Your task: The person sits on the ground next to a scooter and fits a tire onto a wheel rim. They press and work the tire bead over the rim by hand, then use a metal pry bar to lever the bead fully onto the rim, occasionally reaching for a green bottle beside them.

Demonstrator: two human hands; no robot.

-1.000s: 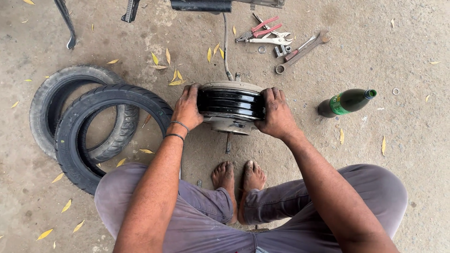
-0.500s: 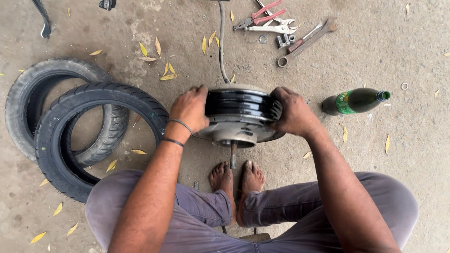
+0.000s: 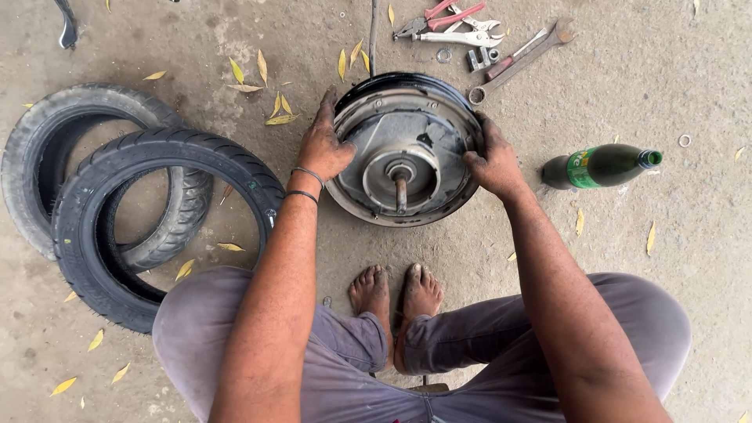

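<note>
On the concrete floor (image 3: 689,258), just ahead of the squatting person's bare feet (image 3: 395,294), a bare metal wheel hub (image 3: 406,149) is lying face up, short axle stub (image 3: 400,186) sticking out of its centre. Left hand (image 3: 323,149) is curling over the hub's left rim, fingers closed round the edge, thumb on the face; right hand (image 3: 492,160) is clamping the right rim the same way, fingers wrapped over the edge. Both are gripping the hub at opposite sides, nothing else in either hand. Hub is looking heavy and fully rigid, cast metal with a dark rim band, greasy and dusty, so probably a bit slick; not fragile, but the thin rim lip could bite fingers. Best hold is likely where the hands are sitting now, two-handed on opposite rim edges; the axle stub is a poor handle, too thin and oily. Two loose rubber tyres (image 3: 117,204) are lying overlapped to the left, near the left forearm but apart from the hub. A green glass bottle (image 3: 599,166) is lying on its side to the right, near the right hand, not touching. Pliers and spanners (image 3: 470,35) are scattered beyond the hub, with a cable (image 3: 373,31) running up from its top edge.
</note>
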